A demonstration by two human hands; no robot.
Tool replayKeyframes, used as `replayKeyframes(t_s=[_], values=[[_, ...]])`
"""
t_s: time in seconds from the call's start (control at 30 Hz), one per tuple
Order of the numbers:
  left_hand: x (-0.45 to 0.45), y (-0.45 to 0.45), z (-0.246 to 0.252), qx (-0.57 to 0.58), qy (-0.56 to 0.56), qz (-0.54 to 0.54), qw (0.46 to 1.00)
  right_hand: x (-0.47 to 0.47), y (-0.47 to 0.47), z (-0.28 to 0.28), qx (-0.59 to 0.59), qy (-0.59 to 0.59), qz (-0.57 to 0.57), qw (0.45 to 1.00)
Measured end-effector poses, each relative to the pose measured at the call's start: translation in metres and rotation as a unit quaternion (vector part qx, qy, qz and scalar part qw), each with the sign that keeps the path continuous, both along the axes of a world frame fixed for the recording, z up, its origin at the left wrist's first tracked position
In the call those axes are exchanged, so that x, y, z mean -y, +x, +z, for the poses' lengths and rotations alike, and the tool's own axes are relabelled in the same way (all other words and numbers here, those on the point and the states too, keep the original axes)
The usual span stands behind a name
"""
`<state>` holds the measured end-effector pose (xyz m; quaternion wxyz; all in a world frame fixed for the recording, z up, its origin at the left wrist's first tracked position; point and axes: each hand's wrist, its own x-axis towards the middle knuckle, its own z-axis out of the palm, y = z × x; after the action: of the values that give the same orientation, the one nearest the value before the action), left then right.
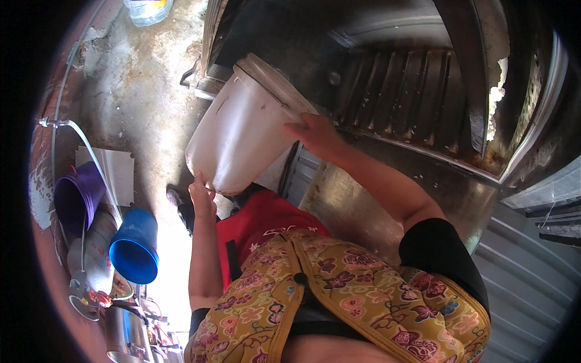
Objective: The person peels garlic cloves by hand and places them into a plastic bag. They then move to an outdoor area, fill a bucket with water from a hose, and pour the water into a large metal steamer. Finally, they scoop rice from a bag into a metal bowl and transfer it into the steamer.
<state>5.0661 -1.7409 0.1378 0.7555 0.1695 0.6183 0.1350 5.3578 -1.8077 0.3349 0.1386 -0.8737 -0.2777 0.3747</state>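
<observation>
Both my hands are on a large white plastic bucket (245, 127), tilted with its mouth end up toward a dark, stained metal basin (399, 145). At the bucket's bottom edge, the fingers of my left hand (202, 195) grip from below. My right hand (317, 136) grasps the side near the rim. What the bucket holds is hidden. Ribs line the basin's floor, and small pale bits are scattered over it.
On the left stand a purple bucket (79, 195), a blue bucket (135, 254), a gas cylinder (97, 249) and a metal pot (125, 333). A pale hose (93, 154) hangs from a wall tap (47, 121). A clear plastic bag (149, 11) lies at the top left.
</observation>
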Motion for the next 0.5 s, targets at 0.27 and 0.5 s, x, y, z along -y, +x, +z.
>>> replayKeyframes(t_s=[0.27,0.5], values=[[-0.011,-0.011,-0.054,-0.016,0.031,0.047,0.998,-0.004,-0.010,0.012,-0.059,-0.020,-0.029,0.998],[-0.016,-0.051,-0.107,-0.014,0.033,0.078,0.996,-0.009,-0.047,0.047,-0.162,0.076,-0.103,0.978]])
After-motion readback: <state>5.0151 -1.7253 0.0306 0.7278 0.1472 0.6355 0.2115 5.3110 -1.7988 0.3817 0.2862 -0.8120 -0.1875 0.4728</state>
